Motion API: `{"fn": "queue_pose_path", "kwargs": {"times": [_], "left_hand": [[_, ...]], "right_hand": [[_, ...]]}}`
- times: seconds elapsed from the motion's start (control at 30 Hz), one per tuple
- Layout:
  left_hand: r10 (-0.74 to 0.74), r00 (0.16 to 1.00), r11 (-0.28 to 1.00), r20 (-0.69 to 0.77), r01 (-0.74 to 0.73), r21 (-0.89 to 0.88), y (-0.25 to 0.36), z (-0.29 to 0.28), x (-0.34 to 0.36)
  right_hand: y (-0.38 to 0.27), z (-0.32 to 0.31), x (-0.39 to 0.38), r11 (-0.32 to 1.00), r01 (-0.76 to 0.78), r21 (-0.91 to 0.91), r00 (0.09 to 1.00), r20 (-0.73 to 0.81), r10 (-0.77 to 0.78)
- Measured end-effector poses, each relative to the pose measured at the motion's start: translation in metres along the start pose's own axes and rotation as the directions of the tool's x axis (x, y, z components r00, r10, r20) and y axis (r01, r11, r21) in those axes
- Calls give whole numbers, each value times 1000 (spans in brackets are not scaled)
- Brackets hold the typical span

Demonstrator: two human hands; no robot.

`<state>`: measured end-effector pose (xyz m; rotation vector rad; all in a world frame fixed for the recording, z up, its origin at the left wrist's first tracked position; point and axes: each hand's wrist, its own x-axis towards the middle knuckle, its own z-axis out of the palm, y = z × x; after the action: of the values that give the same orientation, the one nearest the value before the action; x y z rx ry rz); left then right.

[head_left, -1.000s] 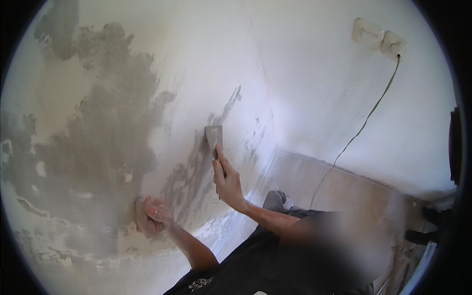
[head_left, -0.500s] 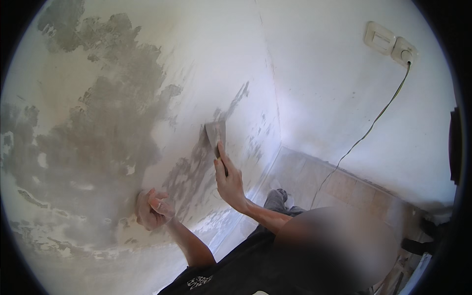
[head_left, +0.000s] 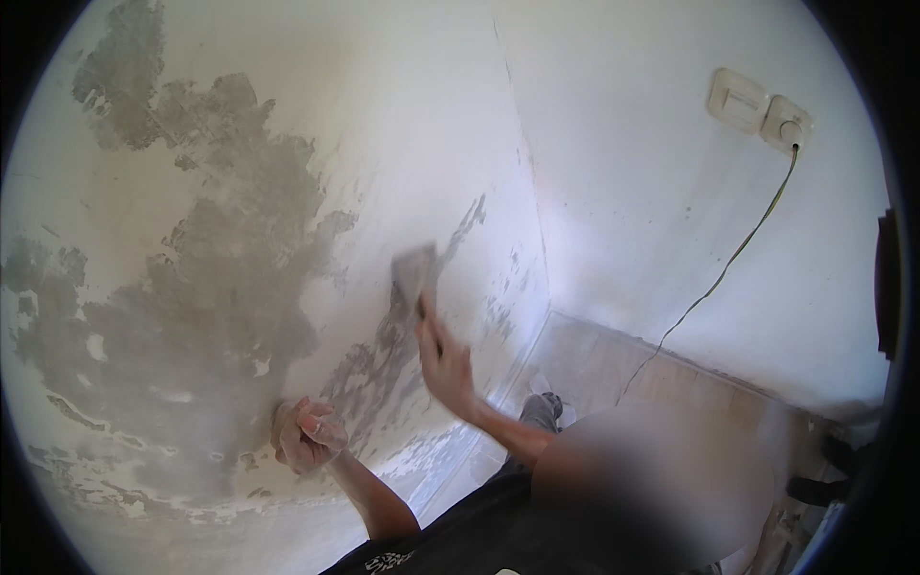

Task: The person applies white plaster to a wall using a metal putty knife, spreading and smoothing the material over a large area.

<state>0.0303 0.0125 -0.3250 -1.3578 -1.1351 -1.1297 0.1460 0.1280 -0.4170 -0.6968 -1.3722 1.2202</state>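
My right hand [head_left: 447, 371] grips the handle of a putty knife [head_left: 415, 271], its wide grey blade up against the wall [head_left: 393, 125]. Blade and fingers are slightly smeared by motion. Around the blade run dark, streaky marks [head_left: 379, 359] where the white surface is broken. Lower and to the left, my left hand [head_left: 309, 436] is curled closed by the wall, its fingers dusted white. Whatever may be inside those fingers is hidden. Large grey bare patches [head_left: 230, 240] spread over the wall left of both hands.
A second white wall meets this one at a corner on the right. It carries a switch and socket [head_left: 788, 125] with a plugged-in thin cord [head_left: 725, 266] hanging to the tiled floor [head_left: 613, 359]. Dark objects [head_left: 815, 491] stand at the lower right.
The whole view has shifted, so the walls sit lower in the picture. Against the wall, the putty knife has moved slightly up and left. My left hand keeps its place.
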Motion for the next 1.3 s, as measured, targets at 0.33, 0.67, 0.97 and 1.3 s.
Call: {"fn": "queue_pose_path", "kwargs": {"times": [0.33,0.67,0.97,1.3], "left_hand": [[32,998,999,47,-34,42,-1,9,-2],[99,992,993,74,-103,55,-3,14,-1],[74,996,994,45,-78,82,-1,10,-1],[-21,995,999,98,17,43,5,4,3]], "right_hand": [[25,0,-26,997,80,11,997,12,-80],[59,0,-32,983,178,-40,984,37,-176],[41,-15,-17,977,210,-39,971,125,-204],[56,-24,-22,970,203,-132,961,219,-171]]}}
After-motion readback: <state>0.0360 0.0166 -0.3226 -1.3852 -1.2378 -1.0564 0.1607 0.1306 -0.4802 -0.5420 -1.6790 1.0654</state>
